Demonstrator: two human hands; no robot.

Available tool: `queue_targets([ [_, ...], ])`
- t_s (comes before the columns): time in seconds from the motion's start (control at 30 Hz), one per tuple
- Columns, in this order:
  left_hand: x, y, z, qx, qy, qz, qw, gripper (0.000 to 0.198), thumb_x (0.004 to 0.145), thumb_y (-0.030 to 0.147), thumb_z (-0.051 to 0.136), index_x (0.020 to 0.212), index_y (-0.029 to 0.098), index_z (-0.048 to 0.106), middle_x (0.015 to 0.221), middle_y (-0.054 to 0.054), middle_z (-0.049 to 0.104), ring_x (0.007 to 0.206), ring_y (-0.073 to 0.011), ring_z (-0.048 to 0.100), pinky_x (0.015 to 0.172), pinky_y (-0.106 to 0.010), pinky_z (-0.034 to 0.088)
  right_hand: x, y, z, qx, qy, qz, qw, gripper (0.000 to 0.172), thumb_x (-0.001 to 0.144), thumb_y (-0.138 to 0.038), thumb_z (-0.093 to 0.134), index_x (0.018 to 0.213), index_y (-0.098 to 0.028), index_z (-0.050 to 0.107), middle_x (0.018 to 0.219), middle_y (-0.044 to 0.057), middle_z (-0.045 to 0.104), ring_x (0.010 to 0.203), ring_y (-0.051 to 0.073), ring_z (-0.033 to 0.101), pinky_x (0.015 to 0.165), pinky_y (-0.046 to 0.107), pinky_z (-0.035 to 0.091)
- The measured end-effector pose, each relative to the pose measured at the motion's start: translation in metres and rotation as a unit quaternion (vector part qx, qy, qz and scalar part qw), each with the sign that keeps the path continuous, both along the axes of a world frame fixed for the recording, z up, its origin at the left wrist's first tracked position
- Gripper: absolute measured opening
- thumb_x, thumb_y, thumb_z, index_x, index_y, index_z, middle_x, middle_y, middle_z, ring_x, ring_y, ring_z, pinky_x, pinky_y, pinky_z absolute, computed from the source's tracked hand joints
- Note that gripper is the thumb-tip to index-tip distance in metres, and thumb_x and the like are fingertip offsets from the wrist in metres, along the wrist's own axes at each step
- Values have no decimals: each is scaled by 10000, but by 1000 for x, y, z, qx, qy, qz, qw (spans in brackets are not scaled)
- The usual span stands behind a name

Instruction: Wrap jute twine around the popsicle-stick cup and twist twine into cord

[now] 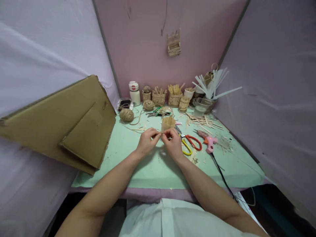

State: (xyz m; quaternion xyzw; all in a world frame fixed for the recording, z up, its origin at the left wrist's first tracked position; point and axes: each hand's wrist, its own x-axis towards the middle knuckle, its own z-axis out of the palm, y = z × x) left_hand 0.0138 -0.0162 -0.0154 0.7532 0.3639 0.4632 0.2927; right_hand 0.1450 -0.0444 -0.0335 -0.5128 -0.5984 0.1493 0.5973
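Observation:
My left hand (148, 141) and my right hand (172, 142) meet above the table, thumbs and forefingers pinched together. Between the fingertips is a thin strand of jute twine (161, 132), which seems to run left towards a twine ball (126, 115); its end is too small to make out. Just behind the fingers stands a small wooden-stick cup (168, 123), its lower part hidden by my hands. Scissors (194, 142) with one red and one yellow handle lie beside my right hand, their blades partly behind it.
A pink glue gun (210, 141) lies at right, its black cord hanging over the front edge. Loose wooden sticks (204, 121) are scattered behind it. Green-handled pliers (158, 112), stick-filled baskets (174, 98) and a white jar (134, 93) line the back. Folded cardboard (81, 121) leans at left.

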Motion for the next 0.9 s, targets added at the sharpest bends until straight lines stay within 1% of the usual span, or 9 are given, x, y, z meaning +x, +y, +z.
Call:
queue_targets([
  [0.1,1,2,0,-199,-112,-22,973,120,711,256,631,675,142,644,654,-10,575,635,-109,497,609,-230,391,-2,-1,1,-5,3,13,1000,58,770,-177,524,712,-181,522,731,-12,495,652,112,464,607,242,395],
  [0.2,0,6,-1,-437,-207,-98,870,166,658,277,667,650,120,613,601,7,517,554,-73,446,530,-196,350,-2,-3,2,-4,3,50,999,71,787,-187,509,717,-184,513,754,-7,490,674,115,470,601,238,393],
  [0.27,0,8,-2,-495,-228,-133,828,188,633,280,691,657,113,608,602,12,504,549,-60,439,521,-180,338,-2,-3,2,-8,4,61,998,74,794,-197,508,722,-184,514,763,-4,492,683,117,474,604,238,395],
  [0.33,0,8,-2,-459,-224,-120,851,198,636,293,700,686,119,619,605,16,508,557,-61,444,528,-179,342,0,-2,1,-17,14,58,998,67,796,-212,515,735,-184,524,769,-3,500,684,118,479,616,243,400],
  [0.43,0,7,-1,-305,-155,-68,937,188,674,311,673,726,133,644,640,3,566,612,-92,488,589,-210,385,1,2,-1,-40,38,56,997,90,784,-267,564,778,-179,549,793,3,524,672,118,484,619,251,405],
  [0.5,-1,7,-1,-203,-100,-38,973,172,707,303,641,740,135,655,707,-18,617,684,-120,529,657,-237,411,2,4,-3,-49,47,61,996,138,777,-310,591,797,-177,563,803,8,538,674,121,489,623,256,407],
  [0.6,-3,10,-3,-142,-53,-22,988,168,748,282,595,784,133,662,793,-39,652,760,-144,565,719,-259,430,4,5,-4,-57,52,73,994,156,798,-333,574,796,-177,576,788,12,547,703,132,500,646,264,405],
  [0.77,-6,12,-4,-112,0,-68,991,157,768,249,586,846,142,670,848,-50,660,814,-154,586,756,-266,445,5,4,-3,-61,75,77,992,152,809,-338,559,786,-188,567,765,2,536,688,129,482,622,259,386],
  [0.9,-8,10,-2,-20,82,-16,996,116,779,211,580,755,162,683,755,-33,630,735,-135,560,701,-252,429,2,2,-1,-103,168,118,973,172,771,-366,592,757,-200,547,655,-28,484,572,108,426,521,239,347],
])
